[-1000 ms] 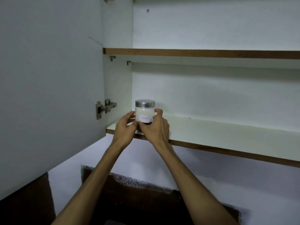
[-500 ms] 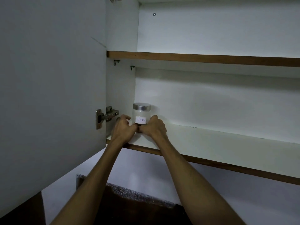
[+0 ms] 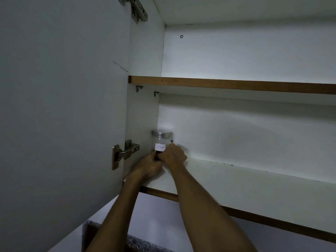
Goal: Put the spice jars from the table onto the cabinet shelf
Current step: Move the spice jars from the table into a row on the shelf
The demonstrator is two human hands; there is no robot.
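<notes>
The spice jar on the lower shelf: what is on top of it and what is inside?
A silver lid closes the spice jar. Its upper glass looks clear; both hands cover the bottom, hiding the contents.

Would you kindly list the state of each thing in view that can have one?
spice jar: upright, lid on, in the lower shelf's back left corner
cabinet door: open
left hand: grips the jar's base
right hand: grips the jar's base
lower shelf: holds only the jar
upper shelf: top hidden

jar base: bottom of the spice jar (image 3: pixel 161 142) is behind both hands, can't see it
label: handwriting too blurry to read
upper hinge (image 3: pixel 139 8): chopped off by the top edge
</notes>
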